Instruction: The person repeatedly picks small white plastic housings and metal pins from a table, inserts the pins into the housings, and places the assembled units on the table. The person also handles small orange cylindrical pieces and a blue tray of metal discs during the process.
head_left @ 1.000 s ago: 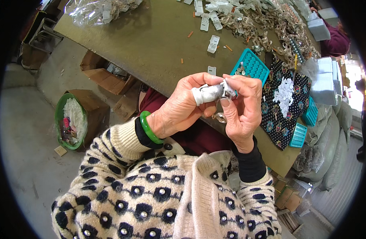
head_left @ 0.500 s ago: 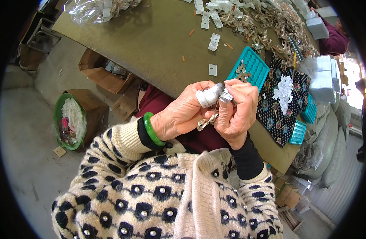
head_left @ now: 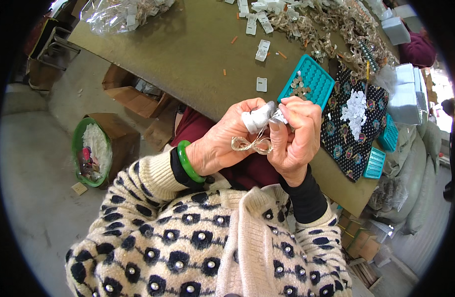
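In front of my chest, the fingertips of both hands meet over a small white piece [head_left: 279, 117]. My left hand [head_left: 222, 141], with a green bangle on the wrist, is closed in a pinch; white wrapping [head_left: 257, 118] covers one of its fingers. My right hand [head_left: 299, 136] pinches the piece from the other side, thumb against curled fingers. From between them hangs a thin, pale cord [head_left: 252, 145], bunched into two loops. Just beyond, a teal tray [head_left: 320, 74] holds several small round metallic discs [head_left: 300, 90]. Fingers hide much of the piece.
Small white pieces [head_left: 355, 113] lie on a dark patterned cloth [head_left: 339, 153] at right. Flat white cases [head_left: 262, 50] and a heap of tangled cords [head_left: 331, 32] cover the far table. A green-rimmed basin [head_left: 78, 143] stands on the floor at left. Another person's sleeve [head_left: 419, 49] shows far right.
The looped cord has swung out to the left and spread into two visible loops below the fingers. Both hands keep their pinch in nearly the same place.
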The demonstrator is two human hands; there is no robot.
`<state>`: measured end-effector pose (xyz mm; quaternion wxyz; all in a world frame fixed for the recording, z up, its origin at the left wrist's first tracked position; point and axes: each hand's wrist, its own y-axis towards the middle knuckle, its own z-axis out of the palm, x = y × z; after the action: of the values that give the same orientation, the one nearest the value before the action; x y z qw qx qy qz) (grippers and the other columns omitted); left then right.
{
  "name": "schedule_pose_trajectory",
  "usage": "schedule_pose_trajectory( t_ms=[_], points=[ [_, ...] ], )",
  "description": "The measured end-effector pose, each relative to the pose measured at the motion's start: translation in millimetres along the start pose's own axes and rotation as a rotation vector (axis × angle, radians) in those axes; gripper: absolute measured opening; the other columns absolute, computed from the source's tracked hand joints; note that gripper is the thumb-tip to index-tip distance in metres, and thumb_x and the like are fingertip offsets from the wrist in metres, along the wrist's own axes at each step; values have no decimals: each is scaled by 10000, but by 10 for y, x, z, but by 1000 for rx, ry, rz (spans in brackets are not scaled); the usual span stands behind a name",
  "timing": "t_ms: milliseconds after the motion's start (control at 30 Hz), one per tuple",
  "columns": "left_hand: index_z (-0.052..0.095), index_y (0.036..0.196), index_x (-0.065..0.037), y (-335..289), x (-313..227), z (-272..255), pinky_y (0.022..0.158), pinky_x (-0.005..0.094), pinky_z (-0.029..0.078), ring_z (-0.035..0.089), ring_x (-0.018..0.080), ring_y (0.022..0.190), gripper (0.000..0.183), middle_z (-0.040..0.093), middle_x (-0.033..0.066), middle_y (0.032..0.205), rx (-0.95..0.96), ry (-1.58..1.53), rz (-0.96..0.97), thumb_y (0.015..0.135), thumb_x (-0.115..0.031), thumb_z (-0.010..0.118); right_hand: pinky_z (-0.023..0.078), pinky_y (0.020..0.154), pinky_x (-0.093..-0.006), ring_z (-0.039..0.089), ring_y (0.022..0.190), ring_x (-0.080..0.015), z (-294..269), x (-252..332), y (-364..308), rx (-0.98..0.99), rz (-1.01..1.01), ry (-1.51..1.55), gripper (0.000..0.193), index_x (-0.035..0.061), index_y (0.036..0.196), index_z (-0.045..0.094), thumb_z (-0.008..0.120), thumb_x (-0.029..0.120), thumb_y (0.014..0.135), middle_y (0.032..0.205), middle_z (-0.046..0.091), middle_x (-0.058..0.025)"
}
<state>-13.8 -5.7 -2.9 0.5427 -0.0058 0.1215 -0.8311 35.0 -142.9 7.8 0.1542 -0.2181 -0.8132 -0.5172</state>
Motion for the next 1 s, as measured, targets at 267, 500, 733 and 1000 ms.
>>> schedule_pose_trajectory(
  t_ms=[267,500,733,1000],
  points=[
    [598,972,-101,74,46,-30,490,211,472,592,72,656,138,638,-3,859,-10,259,83,930,-221,652,498,727,-406,589,837,-322,-119,14,-124,79,48,-172,284,-69,1085,608,688,33,832,964,579,-167],
    [576,1038,-75,134,-66,9,521,222,525,666,334,1019,137,619,168,1116,132,371,163,928,-127,637,496,747,-372,588,866,-303,-815,-236,-206,54,340,-469,213,-1,1074,649,637,-1,862,964,579,-155],
    [576,1069,-42,139,-17,51,663,365,629,698,272,899,149,636,132,1066,91,351,138,928,-60,620,490,737,-392,589,866,-299,-1040,-624,-390,300,386,-736,129,13,953,651,639,-12,827,894,590,-107],
    [597,1222,-32,100,-30,-17,748,378,618,697,252,867,294,637,178,1131,68,352,100,936,-99,614,496,624,-327,626,702,-217,-1027,-419,-220,207,568,-495,44,20,870,636,645,-13,841,812,636,-90]
  ],
)
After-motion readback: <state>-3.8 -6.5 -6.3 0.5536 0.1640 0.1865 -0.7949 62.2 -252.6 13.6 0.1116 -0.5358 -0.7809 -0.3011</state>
